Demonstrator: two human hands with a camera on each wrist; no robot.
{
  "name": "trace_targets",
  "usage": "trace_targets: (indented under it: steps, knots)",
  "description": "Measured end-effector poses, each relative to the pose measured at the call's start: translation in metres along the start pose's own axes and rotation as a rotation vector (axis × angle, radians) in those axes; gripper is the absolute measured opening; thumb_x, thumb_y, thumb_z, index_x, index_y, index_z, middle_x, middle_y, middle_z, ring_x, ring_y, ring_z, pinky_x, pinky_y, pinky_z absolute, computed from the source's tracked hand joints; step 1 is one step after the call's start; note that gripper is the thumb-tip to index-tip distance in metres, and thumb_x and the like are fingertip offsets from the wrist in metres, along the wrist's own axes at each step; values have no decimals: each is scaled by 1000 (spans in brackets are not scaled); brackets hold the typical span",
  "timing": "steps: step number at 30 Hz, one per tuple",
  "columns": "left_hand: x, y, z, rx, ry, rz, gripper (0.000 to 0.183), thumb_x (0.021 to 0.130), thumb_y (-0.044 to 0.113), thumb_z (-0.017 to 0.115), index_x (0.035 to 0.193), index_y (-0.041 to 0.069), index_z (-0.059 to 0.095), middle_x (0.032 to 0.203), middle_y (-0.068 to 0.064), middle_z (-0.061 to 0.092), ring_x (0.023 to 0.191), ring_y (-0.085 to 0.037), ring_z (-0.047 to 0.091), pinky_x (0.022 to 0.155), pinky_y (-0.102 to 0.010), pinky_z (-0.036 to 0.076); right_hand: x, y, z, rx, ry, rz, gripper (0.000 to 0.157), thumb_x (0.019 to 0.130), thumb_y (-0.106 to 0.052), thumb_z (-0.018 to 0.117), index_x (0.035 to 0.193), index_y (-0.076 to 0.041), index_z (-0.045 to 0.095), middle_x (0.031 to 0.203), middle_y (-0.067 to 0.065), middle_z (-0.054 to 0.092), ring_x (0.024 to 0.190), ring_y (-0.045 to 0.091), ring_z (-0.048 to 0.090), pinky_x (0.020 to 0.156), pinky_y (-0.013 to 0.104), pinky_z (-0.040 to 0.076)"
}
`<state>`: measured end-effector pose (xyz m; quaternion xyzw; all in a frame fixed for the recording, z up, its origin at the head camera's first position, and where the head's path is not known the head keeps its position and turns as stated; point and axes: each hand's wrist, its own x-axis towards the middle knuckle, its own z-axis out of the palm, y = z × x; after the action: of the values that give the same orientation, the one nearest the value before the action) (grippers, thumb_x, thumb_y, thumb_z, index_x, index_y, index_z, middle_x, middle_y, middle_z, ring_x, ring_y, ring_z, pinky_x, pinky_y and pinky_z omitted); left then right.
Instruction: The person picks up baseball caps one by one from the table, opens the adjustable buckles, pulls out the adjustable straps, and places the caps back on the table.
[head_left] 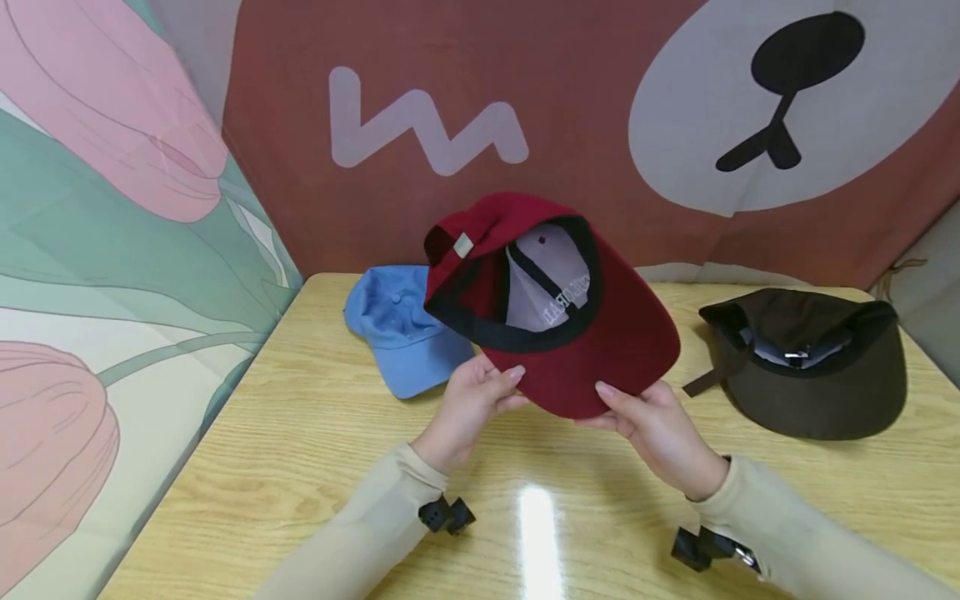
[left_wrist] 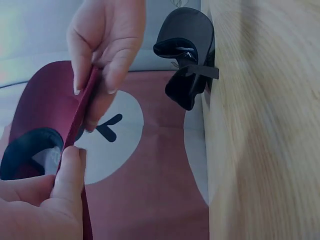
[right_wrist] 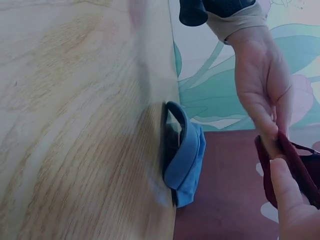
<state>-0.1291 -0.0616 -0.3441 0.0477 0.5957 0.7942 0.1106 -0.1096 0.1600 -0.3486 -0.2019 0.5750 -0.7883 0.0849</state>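
Note:
A dark red cap [head_left: 622,333] is held up over the table, its hollow inside and black sweatband facing me and its brim pointing down to the right. My left hand [head_left: 474,400] pinches the brim's left edge, thumb on the near face and fingers behind. Farther right along the same edge, my right hand [head_left: 656,429] pinches the brim the same way. The left wrist view shows both hands on the edge of the red brim [left_wrist: 50,95]. In the right wrist view, the red cap [right_wrist: 300,175] shows only in part at the right edge.
A blue cap [head_left: 420,358] lies at the back of the wooden table [head_left: 300,467], partly behind the red one. On the right sits a dark brown cap [head_left: 825,400] with a loose strap. A printed cloth [head_left: 375,217] hangs behind the table.

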Motion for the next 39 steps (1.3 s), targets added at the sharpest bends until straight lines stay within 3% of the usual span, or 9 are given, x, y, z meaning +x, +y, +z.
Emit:
trace_targets:
  steps: [4, 7, 12, 19, 25, 33, 35, 39]
  knots:
    - [-1, 3, -1, -6, 29, 12, 16, 96, -4, 53, 83, 3, 48, 63, 0, 51, 62, -8, 64, 72, -23, 55, -1, -3, -5, -27, 70, 5, 27, 102, -2, 45, 121, -15, 58, 113, 1, 65, 93, 17, 69, 80, 34, 56]
    - [-3, 5, -3, 19, 24, 24, 4, 96, -5, 53, 99, -7, 54, 67, 1, 58, 65, -7, 65, 72, -24, 55, 1, -10, -9, -60, 152, 29, 25, 102, -6, 49, 123, -16, 55, 115, 1, 62, 96, 15, 67, 79, 31, 56]
    - [-5, 8, -4, 74, 14, 33, 23, 96, -6, 52, 118, -13, 52, 81, -3, 67, 71, -7, 68, 73, -25, 56, 5, -21, -13, -160, 250, 81, 22, 100, -14, 55, 120, -20, 59, 114, -4, 63, 97, 12, 65, 81, 26, 53]
    - [-4, 7, -3, 111, 31, 39, 25, 94, -7, 55, 119, -12, 54, 92, -10, 70, 74, -8, 67, 75, -31, 57, 8, -26, -16, -279, 300, 26, 18, 98, -14, 59, 113, -20, 69, 104, -5, 68, 88, 12, 68, 75, 25, 54]
    - [-5, 6, -3, 108, -10, 46, 26, 93, -6, 57, 117, -15, 55, 83, -5, 67, 73, -7, 66, 76, -34, 57, 7, -26, -21, -223, 296, -77, 24, 97, -5, 57, 113, -16, 72, 102, -3, 70, 86, 11, 69, 73, 24, 55]
    - [-7, 14, -15, 159, 15, 90, 31, 97, 1, 53, 125, -13, 52, 115, -26, 64, 95, -22, 69, 84, -36, 55, 6, -29, -35, -198, 297, -149, 26, 96, 2, 56, 115, -9, 71, 105, 0, 67, 88, 12, 68, 75, 22, 54]
    - [-8, 15, -17, 165, 18, 120, 32, 98, 3, 52, 126, -12, 50, 120, -27, 62, 98, -24, 69, 86, -36, 54, 4, -31, -40, -267, 324, -134, 26, 96, 0, 57, 114, -11, 72, 103, -3, 68, 86, 10, 68, 73, 20, 53]
    - [-8, 15, -19, 149, 45, 189, 28, 99, 3, 52, 123, -12, 50, 119, -27, 62, 96, -20, 69, 86, -33, 53, -2, -34, -47, -520, 376, -91, 24, 96, -6, 59, 113, -16, 72, 97, -11, 70, 82, 6, 67, 69, 16, 51]
